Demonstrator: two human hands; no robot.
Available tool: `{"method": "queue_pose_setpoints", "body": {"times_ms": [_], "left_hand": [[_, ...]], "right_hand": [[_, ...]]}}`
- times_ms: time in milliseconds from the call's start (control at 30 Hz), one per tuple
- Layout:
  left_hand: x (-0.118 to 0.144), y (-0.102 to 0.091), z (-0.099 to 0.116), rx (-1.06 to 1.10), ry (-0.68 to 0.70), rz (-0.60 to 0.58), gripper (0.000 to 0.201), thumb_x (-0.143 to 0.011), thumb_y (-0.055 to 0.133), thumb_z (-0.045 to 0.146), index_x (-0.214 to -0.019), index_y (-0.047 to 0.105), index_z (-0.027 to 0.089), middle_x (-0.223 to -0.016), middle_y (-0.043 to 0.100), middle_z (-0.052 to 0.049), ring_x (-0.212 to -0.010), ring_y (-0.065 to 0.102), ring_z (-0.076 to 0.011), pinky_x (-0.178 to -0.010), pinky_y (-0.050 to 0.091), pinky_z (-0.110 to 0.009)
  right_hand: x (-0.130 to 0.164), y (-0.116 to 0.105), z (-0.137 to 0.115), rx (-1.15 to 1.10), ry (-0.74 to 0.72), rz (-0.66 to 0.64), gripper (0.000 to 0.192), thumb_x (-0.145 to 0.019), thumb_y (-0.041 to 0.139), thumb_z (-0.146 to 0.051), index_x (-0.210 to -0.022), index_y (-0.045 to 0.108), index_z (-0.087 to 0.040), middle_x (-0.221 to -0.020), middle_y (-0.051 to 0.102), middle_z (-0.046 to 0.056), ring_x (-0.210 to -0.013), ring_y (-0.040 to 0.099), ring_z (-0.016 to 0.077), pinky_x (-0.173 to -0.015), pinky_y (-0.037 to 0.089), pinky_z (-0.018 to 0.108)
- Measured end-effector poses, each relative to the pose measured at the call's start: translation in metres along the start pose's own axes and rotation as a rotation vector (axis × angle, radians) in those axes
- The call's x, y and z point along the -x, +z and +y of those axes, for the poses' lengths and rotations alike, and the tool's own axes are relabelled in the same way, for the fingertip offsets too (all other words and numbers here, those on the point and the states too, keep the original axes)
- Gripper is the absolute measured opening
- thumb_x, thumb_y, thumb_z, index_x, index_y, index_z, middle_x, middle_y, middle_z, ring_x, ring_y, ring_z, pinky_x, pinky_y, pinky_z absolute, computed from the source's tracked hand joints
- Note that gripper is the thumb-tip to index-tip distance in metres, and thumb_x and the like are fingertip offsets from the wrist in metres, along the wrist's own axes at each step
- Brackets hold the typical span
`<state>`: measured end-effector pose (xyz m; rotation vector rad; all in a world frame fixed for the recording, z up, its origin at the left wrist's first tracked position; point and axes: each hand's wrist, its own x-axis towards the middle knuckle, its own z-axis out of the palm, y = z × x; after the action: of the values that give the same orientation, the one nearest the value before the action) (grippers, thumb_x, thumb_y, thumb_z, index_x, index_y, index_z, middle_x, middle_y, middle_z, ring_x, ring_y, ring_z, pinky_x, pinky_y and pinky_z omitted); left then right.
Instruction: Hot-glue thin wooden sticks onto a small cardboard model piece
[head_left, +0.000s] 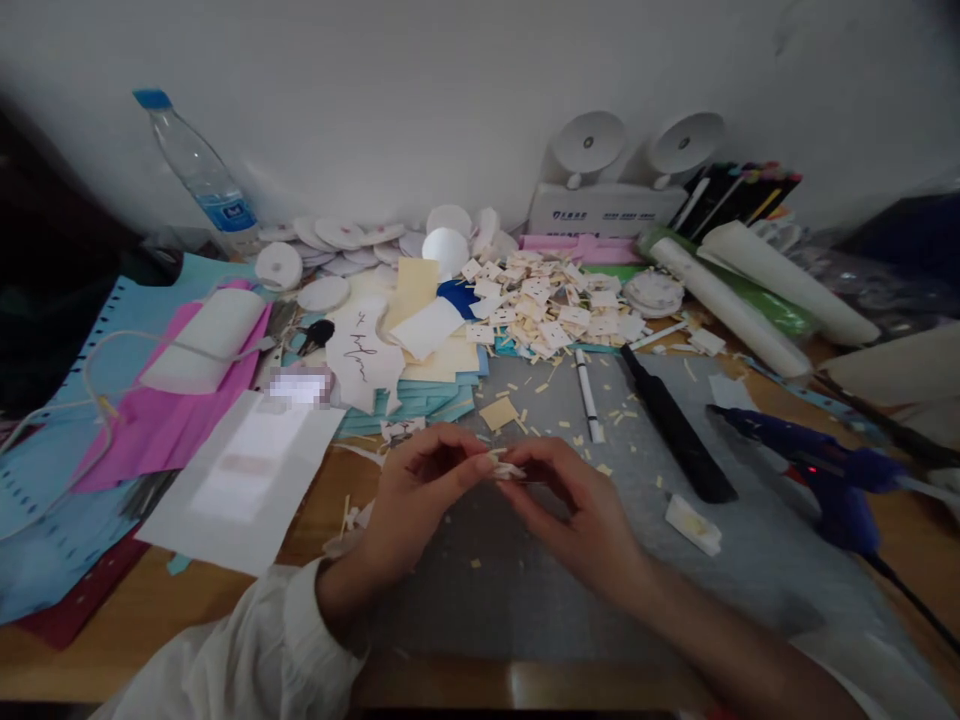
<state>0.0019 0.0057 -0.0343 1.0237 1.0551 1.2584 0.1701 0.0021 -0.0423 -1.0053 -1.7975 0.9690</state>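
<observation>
My left hand and my right hand meet above the grey mat. Between their fingertips is a small cream-white piece, pinched from both sides. It looks like folded paper or card, though fingers cover much of it. Just beyond the hands lies a yellow paper square among scattered thin yellow strips. Further back is a heap of small white cards with dark marks. A white pen and a black stick-like tool rest to the right of the hands.
A blue hot-glue gun with a lit red light and cord lies at the right. At left are a glossy white sheet, pink paper and a white cable. A water bottle and white discs line the wall.
</observation>
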Motion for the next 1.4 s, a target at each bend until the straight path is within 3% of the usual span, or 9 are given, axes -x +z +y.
{"method": "queue_pose_setpoints", "body": {"times_ms": [233,500,733,1400], "left_hand": [[0.002,-0.003,0.005,-0.248,0.212,-0.164,0.011,-0.080,0.068,0.014,-0.085,0.067,0.023,-0.084,0.060,-0.001,-0.082,0.054,-0.0130,-0.071,0.043,-0.024],[0.002,-0.002,0.009,-0.456,0.367,-0.139,0.010,-0.081,0.064,0.012,-0.084,0.063,0.021,-0.083,0.059,-0.003,-0.081,0.055,-0.0162,-0.073,0.043,-0.029],[0.002,-0.001,0.012,-0.546,0.399,-0.106,0.009,-0.081,0.064,0.013,-0.082,0.062,0.021,-0.081,0.059,-0.002,-0.078,0.056,-0.0161,-0.069,0.043,-0.028],[0.005,0.001,0.012,-0.643,0.426,-0.093,0.013,-0.077,0.064,0.009,-0.081,0.066,0.022,-0.082,0.064,-0.003,-0.080,0.059,-0.0172,-0.075,0.046,-0.029]], "right_hand": [[0.001,-0.008,-0.003,-0.087,0.083,0.042,0.013,-0.085,0.059,-0.018,-0.096,0.057,-0.025,-0.088,0.064,-0.001,-0.081,0.063,0.0107,-0.073,0.054,0.022],[-0.002,-0.009,-0.004,-0.123,0.099,0.059,0.016,-0.085,0.058,-0.015,-0.097,0.057,-0.025,-0.090,0.064,-0.001,-0.082,0.064,0.0105,-0.075,0.055,0.022],[-0.001,-0.011,-0.003,-0.052,0.085,0.046,0.017,-0.086,0.057,-0.017,-0.100,0.056,-0.026,-0.092,0.065,0.001,-0.084,0.065,0.0144,-0.075,0.056,0.028],[0.000,-0.012,0.000,0.197,-0.078,-0.044,0.021,-0.088,0.051,-0.014,-0.106,0.053,-0.024,-0.098,0.064,0.003,-0.088,0.062,0.0137,-0.078,0.053,0.029]]}}
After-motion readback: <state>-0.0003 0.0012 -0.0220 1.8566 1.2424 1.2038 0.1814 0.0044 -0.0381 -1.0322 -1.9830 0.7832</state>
